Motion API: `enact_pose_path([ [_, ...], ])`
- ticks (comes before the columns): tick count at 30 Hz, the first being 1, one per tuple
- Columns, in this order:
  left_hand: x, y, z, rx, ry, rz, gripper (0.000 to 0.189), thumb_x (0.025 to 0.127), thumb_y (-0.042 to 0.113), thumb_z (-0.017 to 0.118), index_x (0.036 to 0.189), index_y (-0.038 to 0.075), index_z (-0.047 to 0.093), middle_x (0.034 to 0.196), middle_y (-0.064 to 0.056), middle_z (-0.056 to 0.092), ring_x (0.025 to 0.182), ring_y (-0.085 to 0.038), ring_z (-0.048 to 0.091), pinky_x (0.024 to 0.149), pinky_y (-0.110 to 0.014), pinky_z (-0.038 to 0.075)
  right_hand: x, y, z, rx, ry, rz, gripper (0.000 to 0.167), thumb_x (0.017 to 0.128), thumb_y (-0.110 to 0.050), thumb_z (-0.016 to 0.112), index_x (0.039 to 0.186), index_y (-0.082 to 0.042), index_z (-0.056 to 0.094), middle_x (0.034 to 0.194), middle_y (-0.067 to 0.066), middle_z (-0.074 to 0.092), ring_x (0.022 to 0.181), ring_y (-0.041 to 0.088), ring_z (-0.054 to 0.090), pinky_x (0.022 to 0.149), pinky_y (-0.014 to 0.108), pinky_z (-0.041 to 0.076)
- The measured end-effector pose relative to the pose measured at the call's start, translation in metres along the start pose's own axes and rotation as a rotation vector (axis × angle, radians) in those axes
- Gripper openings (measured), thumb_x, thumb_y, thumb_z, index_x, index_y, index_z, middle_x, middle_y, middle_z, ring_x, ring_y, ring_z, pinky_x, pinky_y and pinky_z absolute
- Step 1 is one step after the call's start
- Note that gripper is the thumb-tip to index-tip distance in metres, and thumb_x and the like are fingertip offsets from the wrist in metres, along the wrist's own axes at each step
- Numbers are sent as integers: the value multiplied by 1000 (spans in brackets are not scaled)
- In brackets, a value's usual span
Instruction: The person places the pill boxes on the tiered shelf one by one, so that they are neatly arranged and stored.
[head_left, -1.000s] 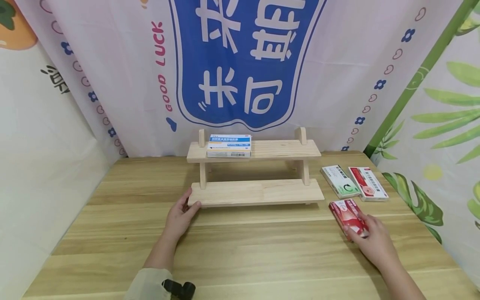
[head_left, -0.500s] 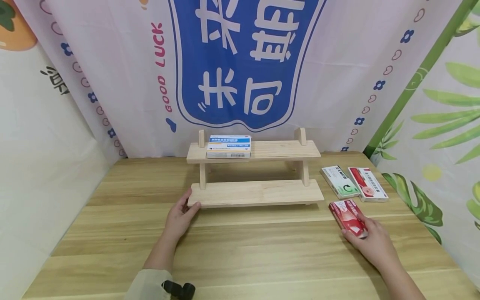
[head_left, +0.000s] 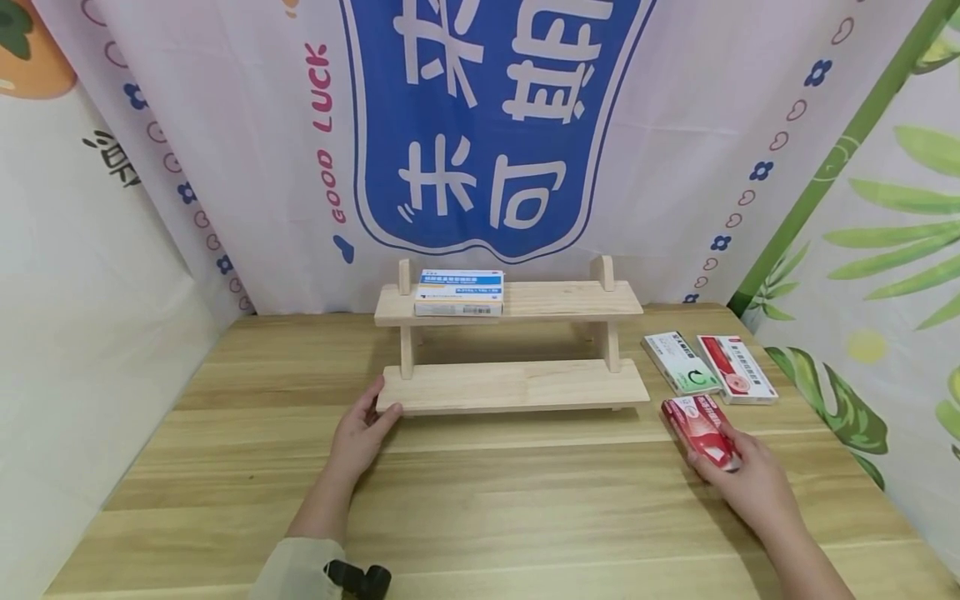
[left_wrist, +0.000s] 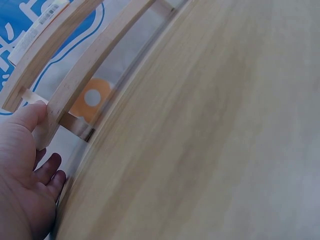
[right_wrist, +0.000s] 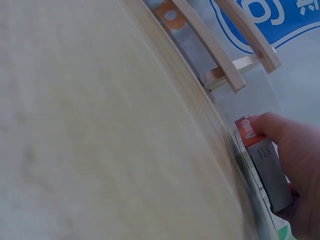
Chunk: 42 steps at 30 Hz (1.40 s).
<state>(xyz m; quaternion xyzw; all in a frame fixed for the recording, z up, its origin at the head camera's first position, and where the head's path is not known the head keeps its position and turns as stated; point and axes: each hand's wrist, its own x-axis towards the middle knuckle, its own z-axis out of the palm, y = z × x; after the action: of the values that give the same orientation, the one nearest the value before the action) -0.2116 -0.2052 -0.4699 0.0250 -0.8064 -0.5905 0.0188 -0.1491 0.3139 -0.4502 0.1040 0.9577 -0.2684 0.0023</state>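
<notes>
My left hand (head_left: 362,433) holds the left end of the lower board of a two-tier wooden shelf (head_left: 517,387); in the left wrist view the thumb (left_wrist: 31,116) presses the board's end and the other fingers are curled below. My right hand (head_left: 750,482) grips a red medicine box (head_left: 697,425) by its near end, thumb on one side and fingers on the other. In the right wrist view, the red box (right_wrist: 249,131) shows a grey side. A blue and white medicine box (head_left: 459,293) lies on the upper board, at its left.
Right of the shelf, a white and green medicine box (head_left: 681,363) and a white and red one (head_left: 737,368) lie side by side on the wooden table (head_left: 480,517). Just behind the shelf hangs a printed cloth (head_left: 300,167).
The red medicine box in my right hand has shifted very slightly away from me and to the right. My left hand and the shelf stay in place.
</notes>
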Motion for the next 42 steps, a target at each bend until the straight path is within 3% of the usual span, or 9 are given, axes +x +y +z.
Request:
enact_pose_path([
  [9, -1, 1, 1, -39, -7, 3, 67, 98, 24, 61, 153, 6, 28, 162, -12, 23, 151, -28, 22, 124, -42, 23, 8, -11, -13, 11, 45, -35, 94, 89, -58, 61, 150, 5, 28, 143, 43, 31, 126, 61, 33, 99, 76, 33],
  [14, -1, 0, 1, -53, -9, 9, 67, 98, 22, 61, 153, 5, 28, 162, -14, 23, 150, -29, 23, 124, -43, 24, 15, -19, -24, 21, 25, -44, 96, 89, -61, 60, 151, 4, 26, 146, 43, 28, 129, 62, 30, 100, 76, 31],
  [30, -1, -1, 1, -61, -4, 11, 67, 98, 20, 62, 153, 3, 28, 162, -13, 23, 151, -28, 22, 124, -44, 22, 40, -64, -62, 27, 129, -227, 81, 91, -49, 63, 148, 3, 36, 143, 38, 37, 125, 55, 38, 93, 72, 38],
  [37, -1, 1, 0, -62, -4, 12, 67, 98, 20, 61, 153, 4, 28, 162, -14, 23, 151, -28, 22, 124, -44, 22, 51, -94, -68, 7, 87, -234, 84, 91, -54, 61, 151, -2, 33, 142, 33, 40, 123, 48, 40, 90, 68, 44],
  [42, 0, 0, 0, -53, -7, 18, 67, 98, 21, 61, 153, 3, 28, 162, -14, 23, 150, -28, 23, 124, -44, 22, 62, -115, -66, 24, 38, -249, 85, 91, -55, 61, 152, -4, 31, 148, 31, 37, 131, 50, 36, 98, 70, 42],
])
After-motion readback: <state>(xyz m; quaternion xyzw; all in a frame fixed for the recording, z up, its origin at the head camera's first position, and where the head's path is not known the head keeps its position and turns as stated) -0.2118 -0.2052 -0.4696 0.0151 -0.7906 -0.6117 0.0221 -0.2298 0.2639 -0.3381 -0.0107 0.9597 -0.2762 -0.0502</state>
